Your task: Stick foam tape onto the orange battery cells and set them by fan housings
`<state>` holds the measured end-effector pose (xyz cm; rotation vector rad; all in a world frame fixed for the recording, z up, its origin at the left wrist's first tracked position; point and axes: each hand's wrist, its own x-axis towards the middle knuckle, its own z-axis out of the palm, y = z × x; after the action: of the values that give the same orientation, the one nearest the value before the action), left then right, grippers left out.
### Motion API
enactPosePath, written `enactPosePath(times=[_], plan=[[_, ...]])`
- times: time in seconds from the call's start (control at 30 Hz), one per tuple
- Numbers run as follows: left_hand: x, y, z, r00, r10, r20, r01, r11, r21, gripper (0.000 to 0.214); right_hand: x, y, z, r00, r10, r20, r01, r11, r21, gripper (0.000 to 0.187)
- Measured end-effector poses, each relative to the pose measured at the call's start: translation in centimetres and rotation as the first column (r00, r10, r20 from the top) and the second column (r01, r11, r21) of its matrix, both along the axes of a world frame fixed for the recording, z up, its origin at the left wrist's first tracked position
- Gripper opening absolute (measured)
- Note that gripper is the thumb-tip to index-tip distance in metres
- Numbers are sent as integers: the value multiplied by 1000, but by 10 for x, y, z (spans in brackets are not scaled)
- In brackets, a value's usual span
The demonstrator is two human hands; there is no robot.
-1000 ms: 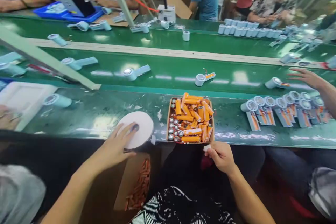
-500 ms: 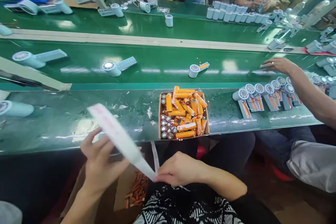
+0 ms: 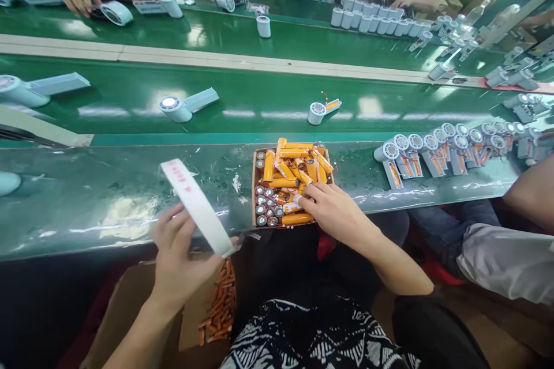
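Orange batteries point(image 3: 283, 183) are heaped in a cardboard box point(image 3: 254, 184) set at the table's near edge, with a cluster stood on end in its near left corner. The heap is touched by the fingertips of the right hand point(image 3: 324, 204); whether anything is pinched there cannot be told.

A battery could be tipped over the near edge if the loose heap were dragged towards the body, and thin wires could be snagged if one were pulled out from under others. The white roll point(image 3: 194, 204) could be dropped if the grip were loosened, as it is held tilted.

The roll is held in the left hand point(image 3: 179, 248), fingers spread behind it, left of the box at the near edge of the table point(image 3: 130, 167). The right forearm is angled in from the near right, palm down. Fans point(image 3: 389, 151) are lined up towards the table's right end.
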<state>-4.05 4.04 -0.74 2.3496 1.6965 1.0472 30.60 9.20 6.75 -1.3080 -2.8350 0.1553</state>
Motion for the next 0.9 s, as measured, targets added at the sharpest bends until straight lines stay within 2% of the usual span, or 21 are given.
enactPosePath(times=[0.07,0.13,0.23,0.3,0.37,0.4,0.43,0.47,0.5,0.6,0.67,0.77,0.9], plan=[[7,3,6,999,-35,-33,36,998,55,51,0,-3,-5,999,-41,-9,41,999,25,24],[11,4,9,997,-54,-49,58,995,76,54,5,-5,-12,995,-47,-86,50,998,33,27],[13,3,9,995,-71,-70,76,995,61,58,17,-4,-25,934,-52,-353,60,998,13,18],[15,3,9,990,-98,-105,104,993,58,61,21,-6,-31,801,-98,-591,98,995,-33,17],[18,5,9,980,-130,-148,142,987,75,63,20,-8,-34,588,-164,-792,128,986,-109,16],[20,5,10,975,-143,-169,159,984,86,63,18,-10,-34,495,-190,-848,128,981,-146,16],[22,6,11,971,-151,-186,170,981,94,62,15,-11,-33,445,-207,-871,119,978,-171,18],[24,7,12,968,-155,-198,176,980,97,61,13,-12,-31,447,-211,-869,111,977,-180,19],[26,8,13,966,-157,-205,180,978,103,61,11,-12,-30,502,-199,-842,99,980,-172,21],[30,10,14,963,-160,-216,188,975,115,61,9,-13,-27,762,-144,-632,94,989,-112,26],[30,9,13,963,-158,-218,186,976,112,62,9,-14,-28,864,-164,-476,146,986,-76,24],[29,8,10,965,-157,-210,179,979,93,62,9,-18,-31,922,-186,-339,194,981,-11,14],[27,5,9,967,-164,-193,182,980,80,59,8,-20,-31,935,-135,-327,150,988,22,9]])
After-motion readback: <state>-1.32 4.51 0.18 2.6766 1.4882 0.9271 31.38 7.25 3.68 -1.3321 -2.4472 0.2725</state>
